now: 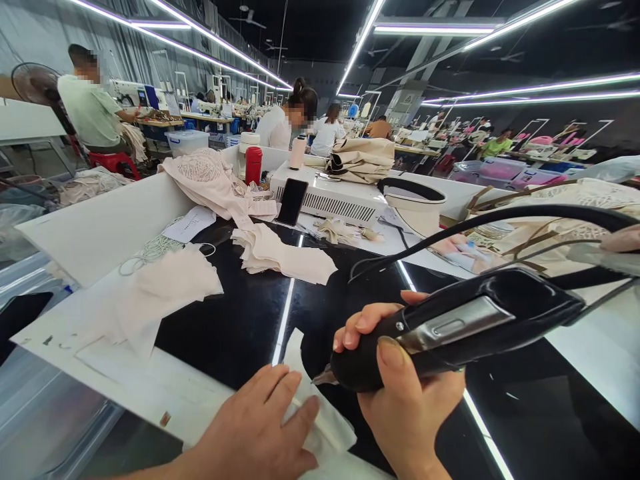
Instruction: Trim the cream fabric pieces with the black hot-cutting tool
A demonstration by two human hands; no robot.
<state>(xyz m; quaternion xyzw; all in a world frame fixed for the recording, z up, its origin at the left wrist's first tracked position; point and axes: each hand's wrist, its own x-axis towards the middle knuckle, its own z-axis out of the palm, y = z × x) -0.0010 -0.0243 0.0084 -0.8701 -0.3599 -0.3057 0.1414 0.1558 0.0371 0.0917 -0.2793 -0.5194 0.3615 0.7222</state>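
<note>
My right hand [405,393] is wrapped round a black corded hand tool [450,327] with a silver switch plate and a narrow metal tip. The tip points left and meets, or hovers just over, a small cream fabric piece [327,420]; I cannot tell which. My left hand [263,417] lies on that piece with its fingers stretched out, just left of the tip. Beyond my hands, a stack of pale pink fabric pieces [285,257] rests on the glossy black tabletop [220,327]. More thin pale fabric [170,287] lies to the left.
Further back stand a phone [293,201], a red flask [253,165] and a white vented box [325,193] with folded beige cloth [365,159] on it. The tool's black cable [480,217] arches across the right side. Several people work at sewing tables behind.
</note>
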